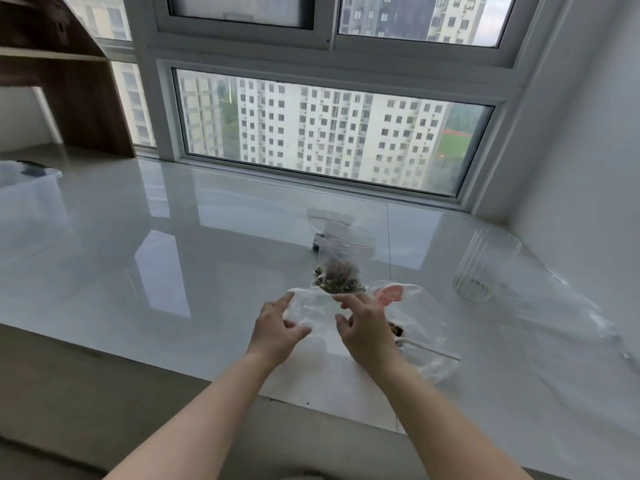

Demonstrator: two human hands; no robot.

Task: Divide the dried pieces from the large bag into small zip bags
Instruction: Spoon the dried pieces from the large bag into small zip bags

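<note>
An empty small clear zip bag (313, 311) lies near the front of the glossy white sill (173, 271). My left hand (277, 329) touches its left side with fingers spread, and my right hand (363, 329) touches its right side, thumb and forefinger apart. Just behind it is a small zip bag filled with brown dried pieces (337, 277). More small zip bags (341, 233) are piled further back. The large clear bag (415, 306), with a red mark, lies to the right behind my right hand. A few dried pieces (396, 330) and a white handle (431, 349) show inside it.
A ribbed clear glass (481, 271) stands to the right, with crumpled clear plastic (571, 306) beyond it by the wall. A translucent storage box (27, 183) is at far left below a wooden shelf (79, 91). The window (329, 133) runs along the back.
</note>
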